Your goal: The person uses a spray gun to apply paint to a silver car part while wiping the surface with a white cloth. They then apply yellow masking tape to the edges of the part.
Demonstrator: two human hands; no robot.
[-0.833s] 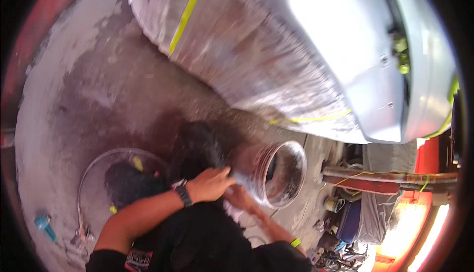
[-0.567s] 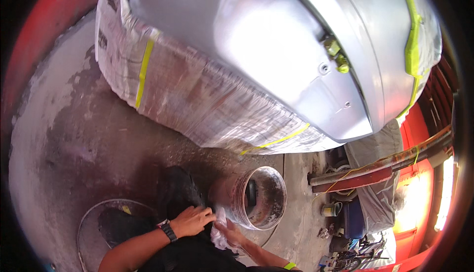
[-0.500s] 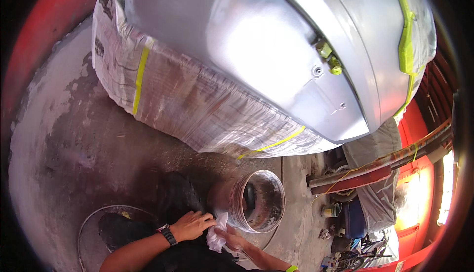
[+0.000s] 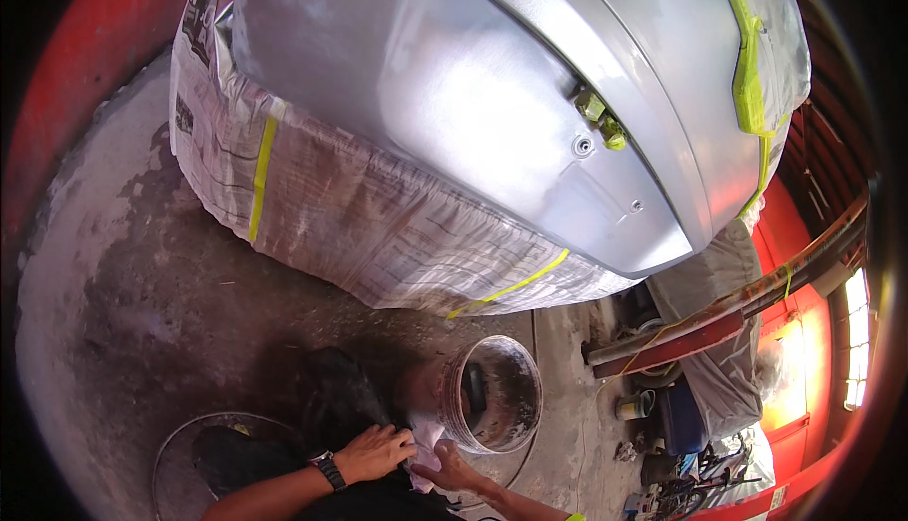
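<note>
A crumpled whitish-pink cloth (image 4: 427, 438) is bunched between my two hands, low in the head view. My left hand (image 4: 375, 452), with a dark watch on its wrist, has its fingers bent and pinched at the cloth's left edge. From the other side my right hand (image 4: 456, 469) grips the same cloth between thumb and fingers. Just beyond the right hand stands an open, worn bucket (image 4: 452, 390); a dark object (image 4: 475, 387) is inside it. Further off is a silver car panel (image 4: 454, 77), its lower part masked with printed paper (image 4: 359, 228) and yellow-green tape (image 4: 263, 181).
A hose or cable (image 4: 163, 445) curves over the concrete floor (image 4: 123, 332) at the left. To the right are a rusty beam (image 4: 662, 343), a grey cover (image 4: 709, 370), a small can (image 4: 636, 406) and assorted clutter (image 4: 695, 483). Red walls (image 4: 85, 67) stand around.
Both hands and the cloth have shifted slightly down, and the cloth is more gathered between them. The car panel sits a little further left in view.
</note>
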